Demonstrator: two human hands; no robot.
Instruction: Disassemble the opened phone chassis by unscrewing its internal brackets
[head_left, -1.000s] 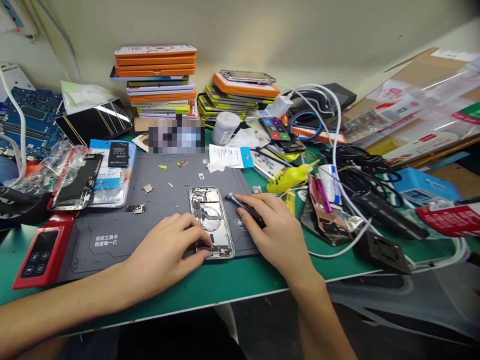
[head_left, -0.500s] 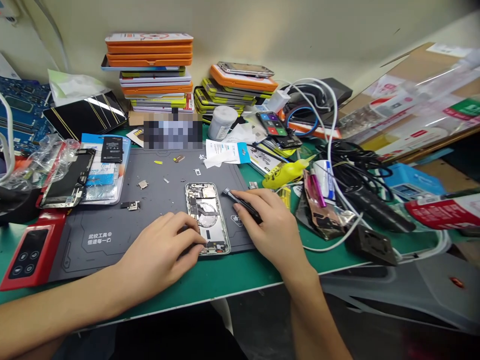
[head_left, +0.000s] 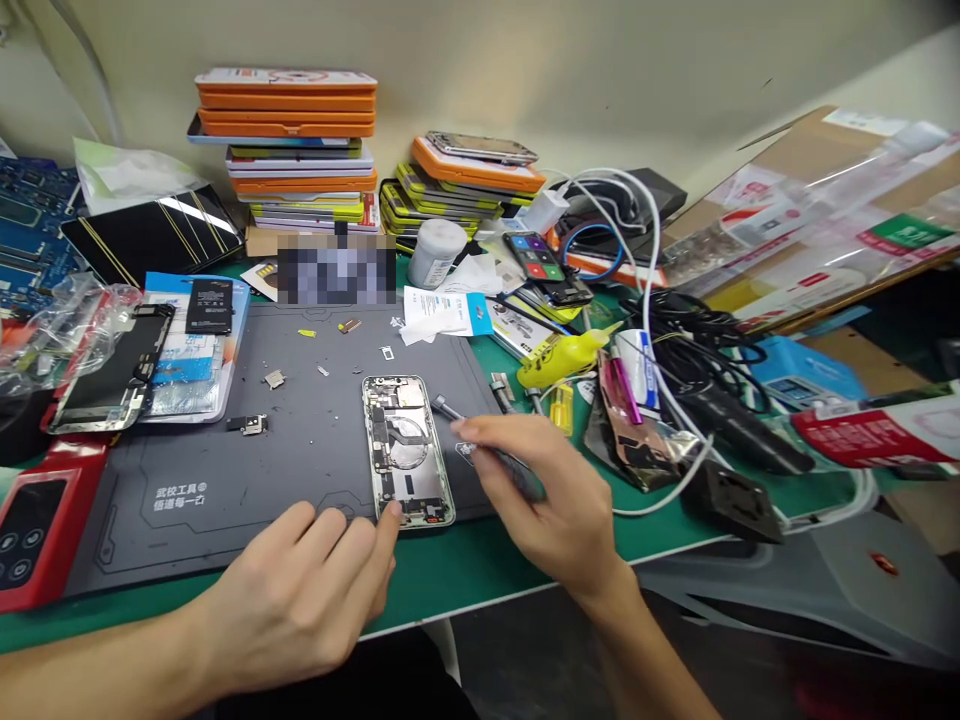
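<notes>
An opened phone (head_left: 420, 470), its inner boards and round charging coil showing, lies face up on the dark grey work mat (head_left: 300, 380). My left hand (head_left: 315, 590) has its index finger stretched onto the phone's lower left corner. Its other fingers are curled, and the thumb is hidden. Just right of the phone, my right hand (head_left: 544, 485) is closed around a dark pen-like tool with a grey metallic tip (head_left: 444, 406). That tip points up and left, beside the phone's right edge. Small parts, among them a camera-like module (head_left: 249, 425) and a metal plate (head_left: 274, 379), lie left of the phone.
Stacked orange and yellow cases (head_left: 289, 120) stand against the wall. A removed screen (head_left: 112, 375) and a battery (head_left: 209, 306) lie left, above a red device (head_left: 45, 540). Right are a yellow bottle (head_left: 562, 358), cables (head_left: 667, 350) and a black block (head_left: 731, 497).
My left hand has drawn back toward me, its index finger now pointing onto the phone's corner. The tool in my right hand has turned slightly. The whole view has shifted.
</notes>
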